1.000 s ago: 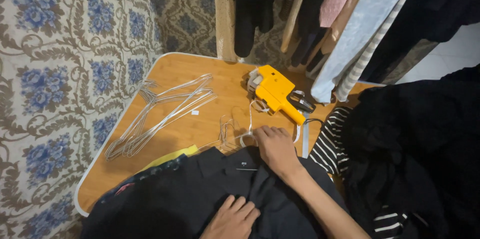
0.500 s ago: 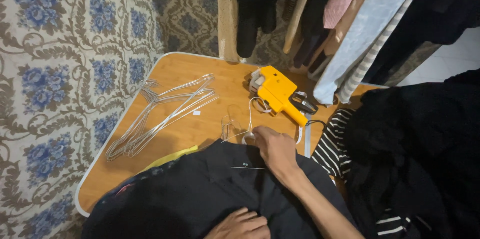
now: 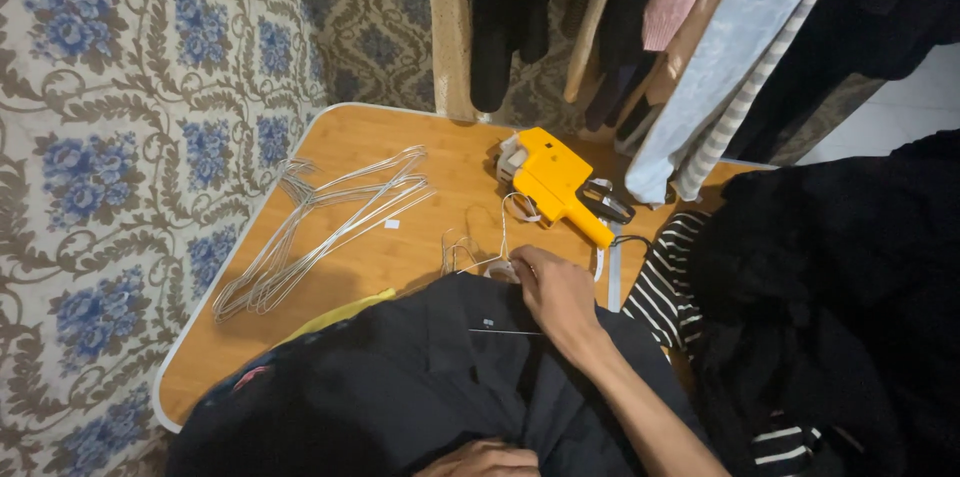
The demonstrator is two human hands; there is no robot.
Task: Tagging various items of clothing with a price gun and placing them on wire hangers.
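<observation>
Right hand [image 3: 556, 294] pinching wire hanger [image 3: 480, 255] at black shirt [image 3: 430, 377] collar, left hand [image 3: 482, 459] flat on shirt

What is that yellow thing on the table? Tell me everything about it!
The yellow tool looks like a hand-held tagging or labelling gun made of hard plastic. It has a chunky yellow body with a whitish-grey part at its far end, a yellow handle pointing toward the person, and a black piece beside the handle. It lies flat and slanted on the wooden table, below the hanging clothes. A thin white strip loops out near it. No hand touches it.
</observation>
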